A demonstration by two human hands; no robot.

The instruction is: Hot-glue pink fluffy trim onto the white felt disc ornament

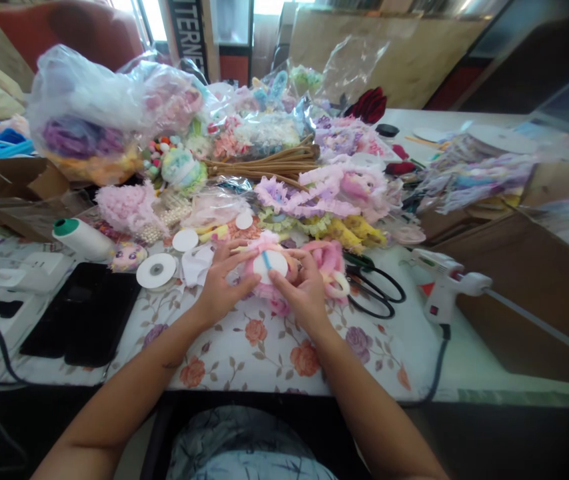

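A pink fluffy piece [267, 291] is held between my two hands above the flowered cloth. On it lies a white round disc [275, 265] with a short blue strip [266, 260] across it. My left hand [225, 283] grips the left side, thumb at the disc's lower edge. My right hand [305, 288] grips the right side, its thumb pressing on the disc just below the blue strip. Some fingertips are hidden behind the pink piece. Right beside my right hand lies a pink fluffy bundle with a cream loop [338, 285].
Black-handled scissors [377, 293] and a white glue gun [439, 287] lie to the right, before a cardboard box [529, 287]. Phones [84, 313], a thread cone [82, 240] and a ribbon spool [156, 271] sit left. Bagged plush trims [114, 100] pile up behind.
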